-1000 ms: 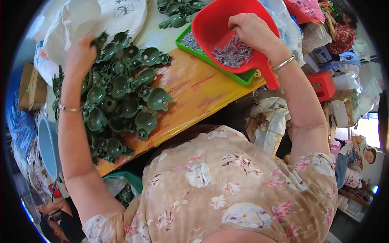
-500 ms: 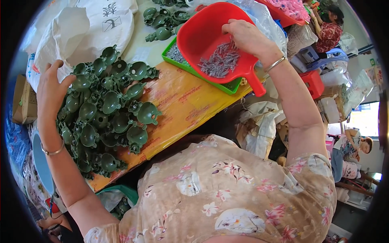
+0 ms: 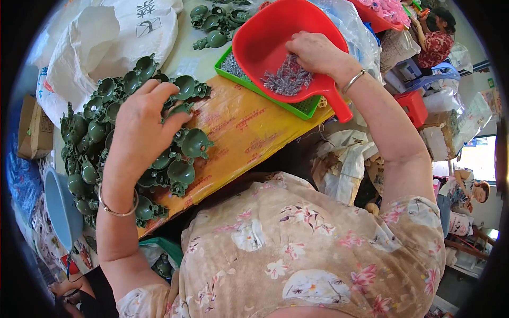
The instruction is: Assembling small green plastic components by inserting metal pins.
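My left hand (image 3: 140, 124) reaches over a heap of green plastic half-round shell pieces (image 3: 79, 169), its thumb and fingers apart above the heap's right part. The hand covers some of the shells, and nothing shows in its grip. A red dustpan-like scoop (image 3: 260, 40) holds small grey metal pieces (image 3: 286, 79), perhaps screws or springs. Inside the scoop, my right hand (image 3: 318, 53) has its fingers bent and drawn together at the edge of these pieces. What they pinch, if anything, is hidden. The scoop rests on a green tray (image 3: 302, 111) with more grey pieces.
Yellow-orange sheeting (image 3: 228, 122) covers the table's near part. More green shells (image 3: 212, 24) lie at the far side, and a white sack (image 3: 143, 37) is at the far left. A blue basin (image 3: 58, 206) stands at left. Two people are at the right; another is partly visible lower left.
My left hand has swung right, from the heap's left edge to over its right part. My right hand has dipped slightly toward the grey pieces, its fingers still drawn together.
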Demonstrator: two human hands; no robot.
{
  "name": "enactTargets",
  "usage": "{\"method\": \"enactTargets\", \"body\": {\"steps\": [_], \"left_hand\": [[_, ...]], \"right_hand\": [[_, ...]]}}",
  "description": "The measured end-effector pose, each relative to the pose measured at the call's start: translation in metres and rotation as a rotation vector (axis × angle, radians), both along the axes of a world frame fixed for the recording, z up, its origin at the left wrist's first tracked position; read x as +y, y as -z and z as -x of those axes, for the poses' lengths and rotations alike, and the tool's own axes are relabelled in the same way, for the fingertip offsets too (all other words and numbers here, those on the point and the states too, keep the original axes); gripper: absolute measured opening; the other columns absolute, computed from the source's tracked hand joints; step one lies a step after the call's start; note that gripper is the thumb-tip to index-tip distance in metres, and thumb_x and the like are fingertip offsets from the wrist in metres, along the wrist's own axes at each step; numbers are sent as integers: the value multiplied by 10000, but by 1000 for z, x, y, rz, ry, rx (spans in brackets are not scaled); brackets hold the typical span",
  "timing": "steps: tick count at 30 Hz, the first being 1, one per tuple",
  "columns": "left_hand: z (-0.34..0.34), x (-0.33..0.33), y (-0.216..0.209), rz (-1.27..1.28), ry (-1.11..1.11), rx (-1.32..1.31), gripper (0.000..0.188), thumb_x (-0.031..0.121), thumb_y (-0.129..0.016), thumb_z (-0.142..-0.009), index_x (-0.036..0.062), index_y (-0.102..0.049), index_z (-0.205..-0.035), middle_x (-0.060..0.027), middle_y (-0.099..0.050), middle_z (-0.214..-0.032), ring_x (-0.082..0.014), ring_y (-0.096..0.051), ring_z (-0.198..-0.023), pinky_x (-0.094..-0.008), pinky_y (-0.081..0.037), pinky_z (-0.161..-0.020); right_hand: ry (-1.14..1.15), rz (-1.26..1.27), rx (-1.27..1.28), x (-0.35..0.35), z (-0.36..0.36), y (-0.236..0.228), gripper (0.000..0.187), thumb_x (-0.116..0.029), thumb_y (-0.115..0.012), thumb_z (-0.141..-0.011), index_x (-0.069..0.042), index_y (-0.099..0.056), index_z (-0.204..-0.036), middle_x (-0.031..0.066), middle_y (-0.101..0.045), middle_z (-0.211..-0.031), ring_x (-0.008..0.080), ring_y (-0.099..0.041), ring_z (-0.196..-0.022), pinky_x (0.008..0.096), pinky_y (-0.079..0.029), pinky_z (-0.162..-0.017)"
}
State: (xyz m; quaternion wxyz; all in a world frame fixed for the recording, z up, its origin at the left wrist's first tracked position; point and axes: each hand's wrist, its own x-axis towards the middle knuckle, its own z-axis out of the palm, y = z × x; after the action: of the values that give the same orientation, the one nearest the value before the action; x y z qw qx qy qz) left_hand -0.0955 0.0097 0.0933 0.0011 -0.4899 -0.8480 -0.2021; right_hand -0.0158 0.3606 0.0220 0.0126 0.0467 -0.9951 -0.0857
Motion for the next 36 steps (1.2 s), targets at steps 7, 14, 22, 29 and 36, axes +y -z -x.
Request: {"method": "enactTargets", "body": {"steps": [7, 14, 22, 29, 36], "left_hand": [[-22, 4, 20, -136, 68, -130, 326, 83, -741, -683, -14, -601, -961, -151, -570, -822, -353, -580, -747, -385, -462, -651], [-36, 11, 44, -231, 137, -354, 270, 77, -717, -725, -39, -600, -939, -169, -604, -872, -304, -598, -692, -353, -476, -631], [-59, 44, 64, -636, 13, -1210, 218, 64, -597, -885, -64, -586, -1061, -84, -656, -842, -132, -643, -679, -243, -526, -635], [-71, 33, 120, -598, -188, -1343, 152, 21, -616, -866, -50, -645, -997, -65, -635, -775, -120, -601, -607, -255, -533, -590], [-81, 29, 133, -752, -307, -1643, 146, -4, -596, -859, -60, -637, -989, -66, -621, -715, -133, -601, -588, -282, -557, -575]], "right_hand": [[1, 24, 104, 4, 4, 3, 138, -78, -583, -778, -18, -629, -894, 160, -647, -878, 334, -628, -886, 436, -517, -774], [6, 458, 134, -5, 0, -17, 126, -51, -614, -774, 24, -568, -865, 120, -623, -766, 263, -620, -709, 352, -493, -658], [31, 1609, -145, -111, -51, -16, 86, -28, -669, -799, 11, -626, -862, -36, -603, -735, 17, -526, -674, 187, -420, -595], [237, 1709, -24, -145, -69, 44, 101, -48, -672, -808, 17, -611, -855, -15, -594, -759, 39, -510, -682, 201, -429, -604], [146, 718, 369, -155, -87, 67, 115, -88, -633, -833, 1, -609, -901, 170, -630, -811, 284, -606, -716, 321, -489, -636]]}}
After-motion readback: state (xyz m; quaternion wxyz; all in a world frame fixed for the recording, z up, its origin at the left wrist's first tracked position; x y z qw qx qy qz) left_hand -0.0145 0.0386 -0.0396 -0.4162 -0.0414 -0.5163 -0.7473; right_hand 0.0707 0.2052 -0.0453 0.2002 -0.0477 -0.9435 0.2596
